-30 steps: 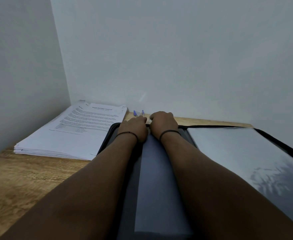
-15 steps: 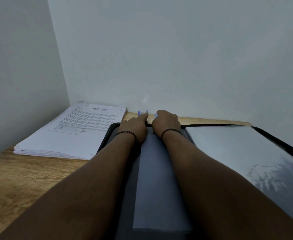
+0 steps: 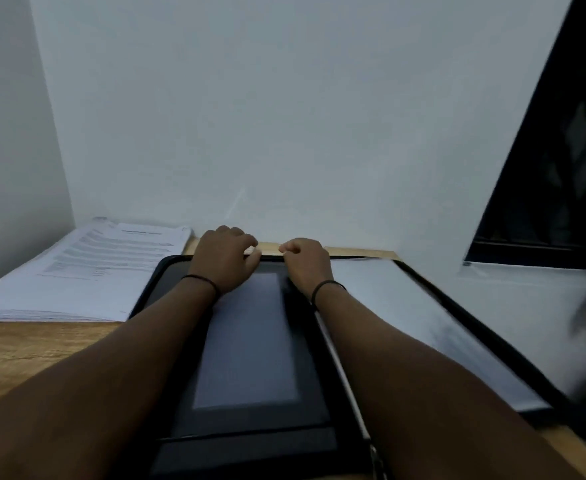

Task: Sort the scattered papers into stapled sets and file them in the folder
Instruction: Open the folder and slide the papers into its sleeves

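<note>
Two hands, left hand and right hand, fingers curled, any hold unclear, rest at the open folder's far edge; a paper stack beside it looks unfiled.

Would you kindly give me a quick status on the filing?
Both hands, left hand and right hand, at folder far edge, fingers curled. Folder open, sheet inside. Paper stack left, unfiled. Nothing blocking.

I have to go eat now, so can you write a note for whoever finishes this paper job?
Left hand and right hand: both at the far edge of the open folder, fingers curled; what they hold, if anything, is hidden.
A sheet lies in the folder's left half, more paper in its right.
Left to do: the paper stack beside the folder is unfiled.
</note>
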